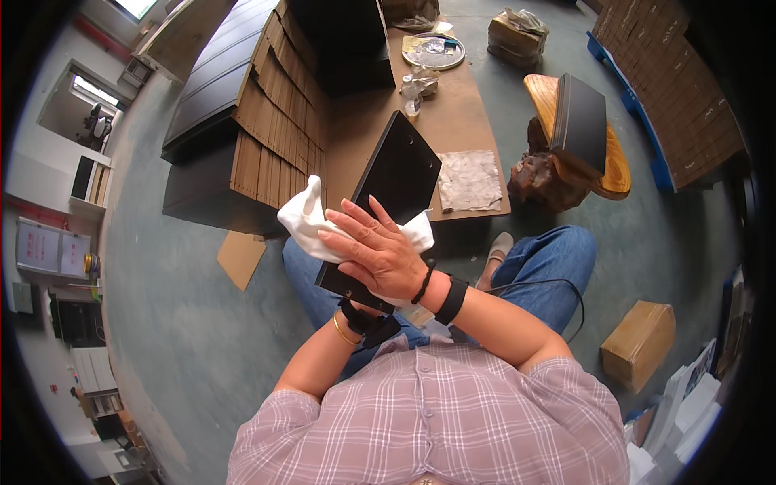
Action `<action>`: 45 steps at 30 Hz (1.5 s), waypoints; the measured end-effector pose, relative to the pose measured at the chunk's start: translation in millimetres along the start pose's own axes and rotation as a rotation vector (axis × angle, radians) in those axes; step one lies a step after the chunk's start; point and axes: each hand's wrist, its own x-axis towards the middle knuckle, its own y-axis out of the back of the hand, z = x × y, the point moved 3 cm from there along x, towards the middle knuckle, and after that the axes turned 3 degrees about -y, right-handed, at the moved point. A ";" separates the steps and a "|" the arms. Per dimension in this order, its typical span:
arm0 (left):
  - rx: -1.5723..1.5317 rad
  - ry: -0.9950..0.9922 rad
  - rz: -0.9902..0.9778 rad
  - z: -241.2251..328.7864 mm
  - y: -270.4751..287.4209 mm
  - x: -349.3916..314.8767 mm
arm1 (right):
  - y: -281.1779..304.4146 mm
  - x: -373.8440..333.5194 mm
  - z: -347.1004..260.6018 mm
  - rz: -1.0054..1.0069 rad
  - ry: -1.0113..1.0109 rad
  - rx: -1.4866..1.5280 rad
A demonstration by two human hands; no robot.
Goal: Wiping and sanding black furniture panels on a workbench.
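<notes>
A black rectangular board (402, 166) with small holes near its edges stands tilted over my lap. My right hand (373, 249) lies flat across it, fingers stretched out and slightly apart, pressing on a white cloth (305, 222). The cloth bunches up to the left of the fingers and shows again at the board's right edge. My left hand (365, 310) is at the board's lower end, mostly behind it. Its wrist shows, with a gold bangle and a black band, but its fingers are hidden.
Black boards with brown edges (279, 105) stand stacked at the left. A brown sheet (453, 105) bears a crumpled cloth square (470, 180) and a small jar (412, 105). More black boards (580, 121) rest on a wooden stool (543, 93). A cardboard box (638, 346) sits at the right.
</notes>
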 end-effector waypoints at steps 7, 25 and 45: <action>-0.316 0.224 -0.089 -5.4 -23.8 -7.5 | 39.4 21.4 121.1 0.346 -0.246 -0.043; 0.074 0.140 -0.041 -6.8 -37.3 16.3 | 32.4 -55.2 157.8 0.696 -1.115 1.185; 0.871 -0.425 0.673 65.6 -12.7 5.6 | -5.1 -90.4 97.9 0.225 -0.939 0.356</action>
